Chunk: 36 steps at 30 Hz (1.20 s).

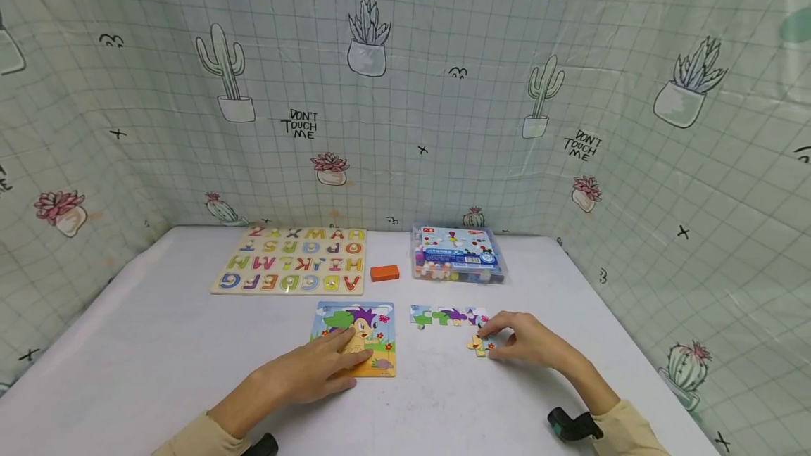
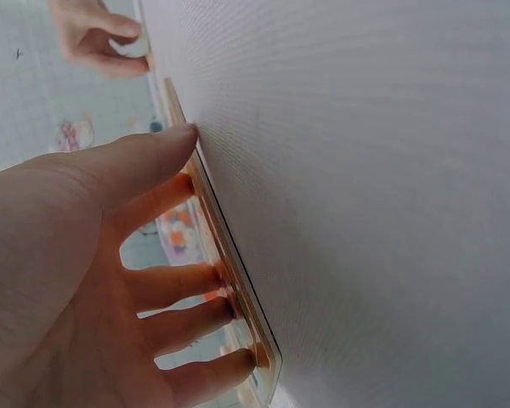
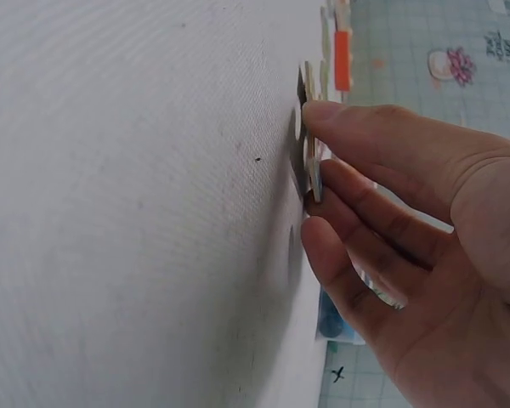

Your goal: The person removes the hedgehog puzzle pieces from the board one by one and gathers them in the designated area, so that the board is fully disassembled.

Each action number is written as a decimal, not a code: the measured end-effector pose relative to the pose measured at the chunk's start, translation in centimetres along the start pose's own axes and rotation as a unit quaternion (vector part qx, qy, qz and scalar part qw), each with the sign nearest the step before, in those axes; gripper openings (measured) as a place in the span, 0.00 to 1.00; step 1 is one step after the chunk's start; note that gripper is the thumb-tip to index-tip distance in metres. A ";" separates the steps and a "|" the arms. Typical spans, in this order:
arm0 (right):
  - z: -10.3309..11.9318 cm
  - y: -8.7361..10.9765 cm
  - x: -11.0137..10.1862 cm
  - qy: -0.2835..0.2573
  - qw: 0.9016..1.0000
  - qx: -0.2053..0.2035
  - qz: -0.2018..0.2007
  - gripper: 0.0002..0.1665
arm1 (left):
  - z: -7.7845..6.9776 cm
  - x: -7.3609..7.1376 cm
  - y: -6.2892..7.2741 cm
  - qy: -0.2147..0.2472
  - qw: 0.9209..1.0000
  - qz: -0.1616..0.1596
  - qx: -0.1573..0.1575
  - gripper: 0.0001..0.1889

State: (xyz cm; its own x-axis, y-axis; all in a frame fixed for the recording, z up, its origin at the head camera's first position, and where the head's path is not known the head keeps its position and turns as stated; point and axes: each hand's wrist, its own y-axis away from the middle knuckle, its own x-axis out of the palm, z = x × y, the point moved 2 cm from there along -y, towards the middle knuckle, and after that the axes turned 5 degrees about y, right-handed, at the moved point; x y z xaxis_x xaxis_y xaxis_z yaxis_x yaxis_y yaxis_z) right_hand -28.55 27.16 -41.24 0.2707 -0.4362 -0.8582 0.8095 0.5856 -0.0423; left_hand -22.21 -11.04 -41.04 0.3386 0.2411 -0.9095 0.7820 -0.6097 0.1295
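My left hand [image 1: 307, 371] lies over a square picture puzzle board [image 1: 384, 354] showing a purple-haired cartoon character. Its fingers are spread, with the fingertips pressing on the picture and the thumb at the near edge, as the left wrist view shows. To the right, my right hand [image 1: 529, 340] pinches a jigsaw piece [image 3: 312, 153] between thumb and fingers. In the right wrist view that piece is tilted a little off the white table, its shadow beside it. Just beyond it, several joined jigsaw pieces [image 1: 439, 316] lie in a row with green and purple parts.
A wooden alphabet board [image 1: 285, 292] lies at the back left. Beside it is an orange block [image 1: 384, 273]. A clear plastic box [image 1: 459, 255] of colourful beads stands at the back right. A patterned curtain [image 1: 405, 104] encloses the table's back and sides.
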 end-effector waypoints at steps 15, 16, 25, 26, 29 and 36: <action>1.4 -1.3 -0.1 0.011 1.000 -0.009 -0.007 0.18 | 0.1 -0.3 0.3 -0.010 1.000 -0.019 0.014 0.25; 1.6 -1.7 0.1 0.010 1.000 -0.011 -0.003 0.18 | 0.2 -0.3 0.3 -0.009 1.000 -0.019 0.014 0.25; 5.1 -5.5 2.0 0.038 0.998 -0.035 0.026 0.16 | 0.8 -0.4 0.6 0.006 0.999 -0.020 -0.026 0.25; 5.4 -6.0 2.2 0.039 0.998 -0.032 0.030 0.16 | 0.9 -0.4 0.6 0.007 0.999 -0.020 -0.029 0.25; 6.4 -7.3 3.1 0.039 0.998 -0.041 0.039 0.17 | 1.1 -0.5 0.9 0.018 0.999 -0.017 -0.040 0.25; 8.8 -9.9 5.1 0.036 0.997 -0.055 0.048 0.18 | 1.6 -0.7 1.5 0.027 0.999 -0.009 -0.044 0.25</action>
State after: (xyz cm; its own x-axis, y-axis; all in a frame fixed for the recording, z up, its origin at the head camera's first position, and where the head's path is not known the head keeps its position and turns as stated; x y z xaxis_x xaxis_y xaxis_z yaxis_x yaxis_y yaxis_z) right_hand -30.56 13.14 -40.74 0.3036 -0.3261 -0.8953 0.7186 0.6953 -0.0096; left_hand -22.11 -13.30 -40.87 0.3494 0.2933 -0.8899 0.8309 -0.5360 0.1496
